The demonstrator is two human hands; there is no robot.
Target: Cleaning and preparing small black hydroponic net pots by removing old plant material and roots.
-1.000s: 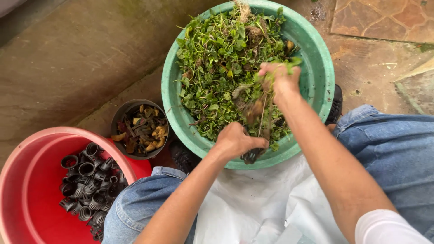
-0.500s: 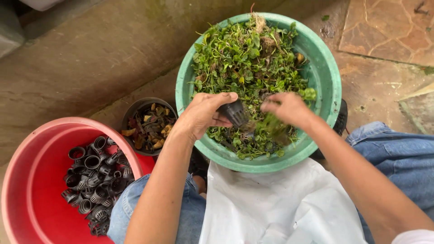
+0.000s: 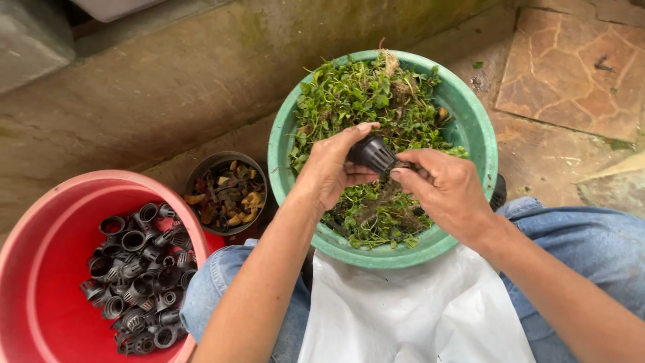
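Note:
My left hand [image 3: 329, 168] grips a small black slotted net pot [image 3: 371, 153] over a green basin [image 3: 480, 131]. The basin is heaped with small-leaved green plants and roots [image 3: 363, 94]. My right hand [image 3: 447, 188] pinches at the bottom end of the pot, where roots hang out, fingers closed on them. Both hands hover above the middle of the basin, which rests between my knees in blue jeans [image 3: 591, 242].
A red tub [image 3: 40, 269] at the lower left holds several black net pots [image 3: 138, 269]. A small dark pot [image 3: 225, 191] with brown and yellow scraps stands between tub and basin. A white sheet [image 3: 410, 316] covers my lap. Stone paving [image 3: 571, 74] lies at the right.
My hands have drawn together over the basin. The left hand has lifted the black net pot higher, and the right hand has come up from the plants to its root end.

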